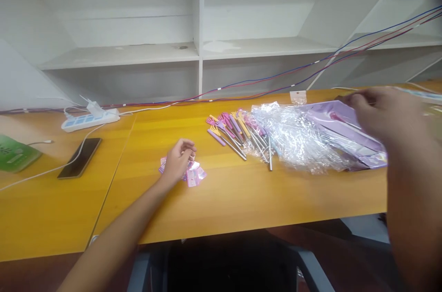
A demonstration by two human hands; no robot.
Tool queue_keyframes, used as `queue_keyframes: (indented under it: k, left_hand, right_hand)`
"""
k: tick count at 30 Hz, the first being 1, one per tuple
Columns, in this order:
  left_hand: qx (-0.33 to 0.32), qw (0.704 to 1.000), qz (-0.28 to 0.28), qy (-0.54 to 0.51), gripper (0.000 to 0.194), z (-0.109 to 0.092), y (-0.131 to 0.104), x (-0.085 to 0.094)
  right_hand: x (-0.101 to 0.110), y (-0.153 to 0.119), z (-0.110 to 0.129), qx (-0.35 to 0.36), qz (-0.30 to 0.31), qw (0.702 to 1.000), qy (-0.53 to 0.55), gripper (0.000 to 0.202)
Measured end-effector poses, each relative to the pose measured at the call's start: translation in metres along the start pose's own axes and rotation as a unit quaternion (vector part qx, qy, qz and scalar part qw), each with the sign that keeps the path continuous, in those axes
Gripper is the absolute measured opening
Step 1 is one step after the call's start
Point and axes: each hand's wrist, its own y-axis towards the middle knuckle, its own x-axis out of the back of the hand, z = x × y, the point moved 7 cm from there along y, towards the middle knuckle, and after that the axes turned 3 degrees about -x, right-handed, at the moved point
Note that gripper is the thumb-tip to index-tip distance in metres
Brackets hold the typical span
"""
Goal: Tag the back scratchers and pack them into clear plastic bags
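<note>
My left hand (178, 159) rests over a small pile of pink printed cards (192, 178), its fingers curled in; whatever they grip is hidden. Off to the right, my right hand (383, 110) is raised over the right end of an opened purple package (322, 114), smeared by motion, so its fingers do not show clearly. A pink-headed stick (340, 118) lies in that package. Between the hands is a heap of back scratchers (236, 128) with metal rods and purple, pink and yellow ends. Crumpled clear plastic bags (297, 137) lie against them.
A white power strip (90, 119), a dark phone (80, 158) and a green pouch (17, 154) are on the left side of the wooden table (241, 209). Blue and red cables (255, 82) run along the back, before white shelving (138, 55). A small tag (298, 97) lies behind the bags.
</note>
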Motion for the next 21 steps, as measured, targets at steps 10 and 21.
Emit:
queue_keyframes:
  k: [10, 21]
  left_hand:
    - [-0.135, 0.932, -0.014, 0.337, 0.015, -0.015, 0.024, 0.042]
    - [-0.129, 0.903, 0.109, 0.396, 0.015, -0.011, 0.002, -0.002]
  right_hand:
    - [-0.086, -0.118, 0.226, 0.279, 0.235, 0.915, 0.172, 0.031]
    - [-0.149, -0.150, 0.226, 0.275, 0.071, 0.945, 0.160, 0.021]
